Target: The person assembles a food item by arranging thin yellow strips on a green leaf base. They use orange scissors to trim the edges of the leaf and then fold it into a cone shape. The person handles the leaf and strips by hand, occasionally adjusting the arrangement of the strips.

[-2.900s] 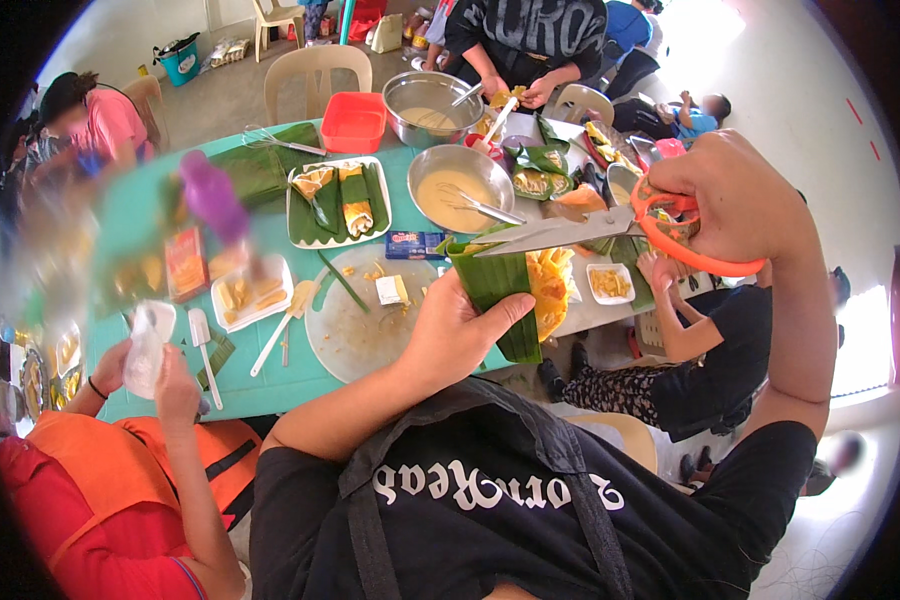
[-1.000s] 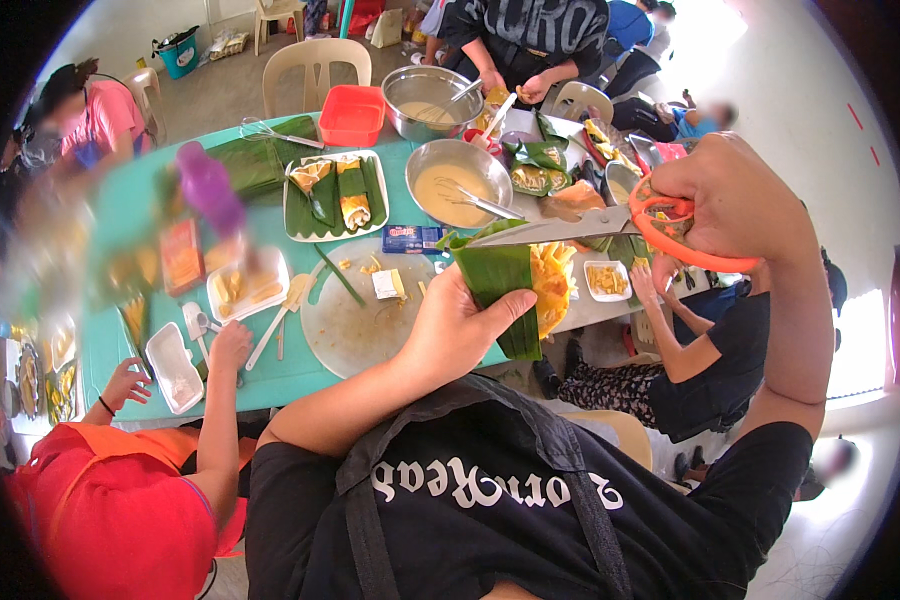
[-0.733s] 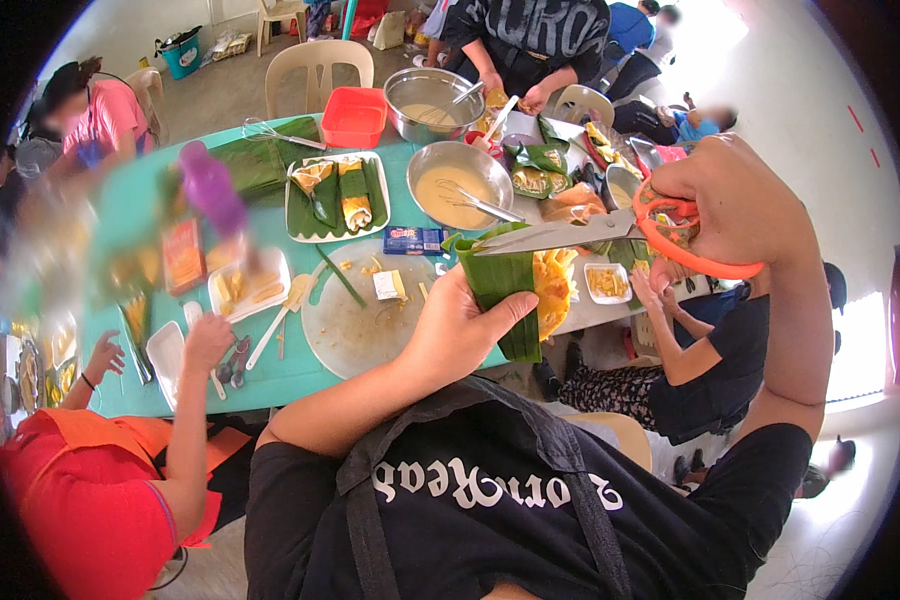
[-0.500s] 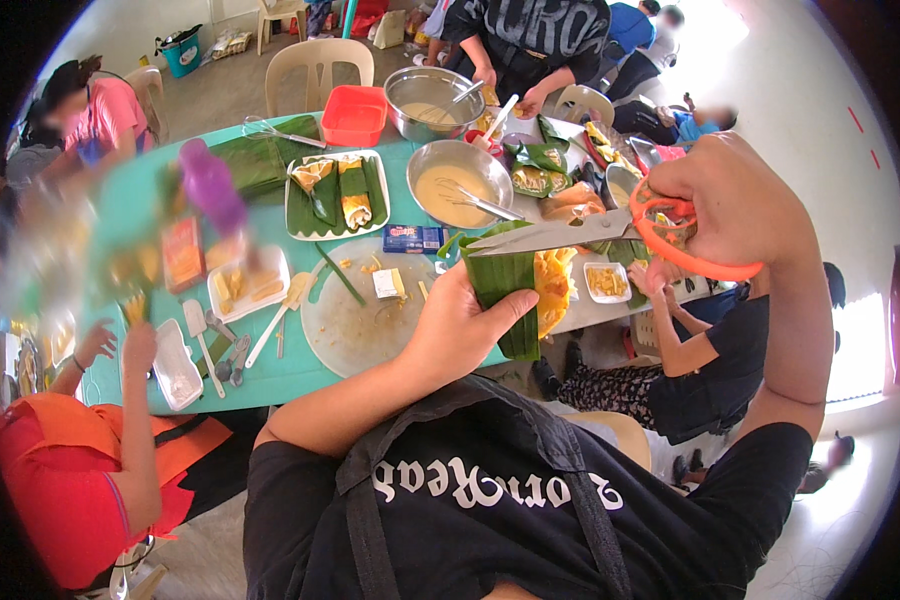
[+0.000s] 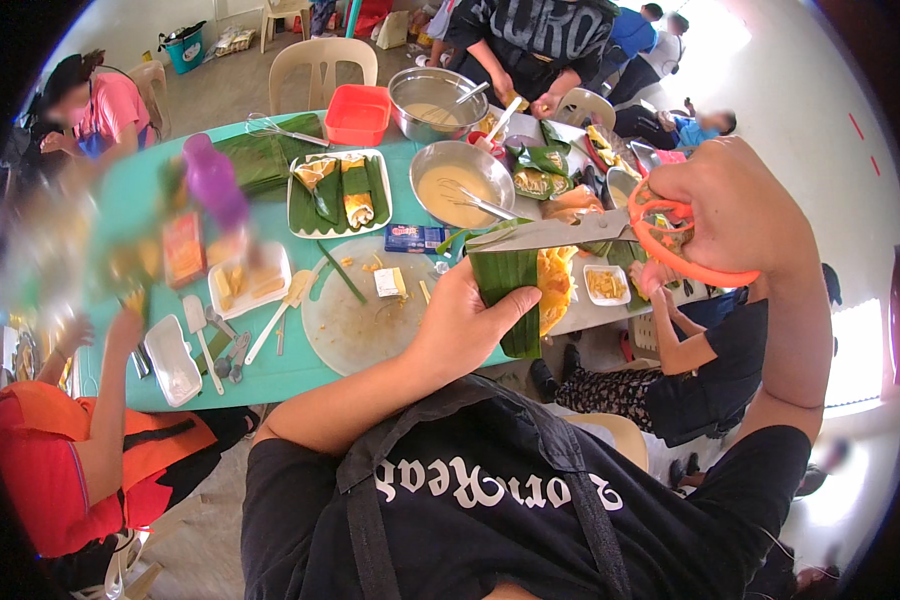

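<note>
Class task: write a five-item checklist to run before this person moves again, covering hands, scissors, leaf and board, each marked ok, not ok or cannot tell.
1. Left hand secure on the green leaf: ok; the thumb lies across its front.
2. Right hand on the orange-handled scissors: ok; the handles are in its grip.
3. Leaf between the blades: cannot tell; they cross its top in this view, but depth is unclear.
4. Left hand clear of the blades: cannot tell; the thumb is below them, but the fingers behind the leaf are hidden.
5. Board clear: not ok; a pale block and a green strip lie on it.
</note>
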{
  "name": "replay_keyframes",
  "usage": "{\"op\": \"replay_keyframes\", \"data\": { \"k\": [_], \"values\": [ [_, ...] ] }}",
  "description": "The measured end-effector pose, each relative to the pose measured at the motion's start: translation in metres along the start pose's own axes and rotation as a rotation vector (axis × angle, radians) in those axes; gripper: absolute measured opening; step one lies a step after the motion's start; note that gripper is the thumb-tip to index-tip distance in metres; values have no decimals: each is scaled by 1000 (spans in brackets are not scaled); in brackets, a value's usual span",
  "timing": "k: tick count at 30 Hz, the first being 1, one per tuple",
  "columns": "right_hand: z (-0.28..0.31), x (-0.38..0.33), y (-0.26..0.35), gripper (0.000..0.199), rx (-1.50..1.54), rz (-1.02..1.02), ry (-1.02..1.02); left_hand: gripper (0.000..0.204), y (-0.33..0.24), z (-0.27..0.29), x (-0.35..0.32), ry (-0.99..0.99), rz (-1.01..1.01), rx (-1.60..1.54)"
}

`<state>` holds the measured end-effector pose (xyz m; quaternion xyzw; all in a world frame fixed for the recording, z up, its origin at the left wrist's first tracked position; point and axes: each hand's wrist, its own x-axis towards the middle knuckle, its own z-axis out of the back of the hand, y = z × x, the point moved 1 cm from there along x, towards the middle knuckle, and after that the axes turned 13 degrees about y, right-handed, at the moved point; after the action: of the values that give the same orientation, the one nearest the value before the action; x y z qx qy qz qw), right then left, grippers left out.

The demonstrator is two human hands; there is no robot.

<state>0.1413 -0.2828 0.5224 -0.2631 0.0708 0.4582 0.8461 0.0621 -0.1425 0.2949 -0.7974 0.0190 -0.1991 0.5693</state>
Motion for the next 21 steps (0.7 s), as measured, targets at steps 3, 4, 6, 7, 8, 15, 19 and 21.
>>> {"op": "replay_keyframes", "data": {
  "k": [3, 4, 6, 7, 8, 15, 19, 21],
  "values": [
    [-1, 1, 0, 60, -40, -12, -11, 28, 0, 0, 0, 5, 3, -42],
    [0, 1, 0, 54, -53, -22, 0, 28, 0, 0, 0, 0, 8, -50],
    [1, 2, 0, 41, -49, -37, 8, 28, 0, 0, -1, -9, 17, -65],
    [1, 2, 0, 35, -30, -42, 4, 28, 0, 1, -1, -5, 17, -47],
    [1, 3, 0, 28, -12, -47, -1, 28, -1, 2, -1, -1, 17, -29],
    [-7, 12, -8, 64, 36, -4, -3, 27, -3, 5, -4, 10, 33, -50],
    [0, 19, -11, 67, 161, -1, 105, 28, -3, 4, -5, -7, 7, -127],
    [0, 21, -19, 69, 233, 33, 129, 29, -4, 5, -7, 14, -5, -143]
  ]
}}
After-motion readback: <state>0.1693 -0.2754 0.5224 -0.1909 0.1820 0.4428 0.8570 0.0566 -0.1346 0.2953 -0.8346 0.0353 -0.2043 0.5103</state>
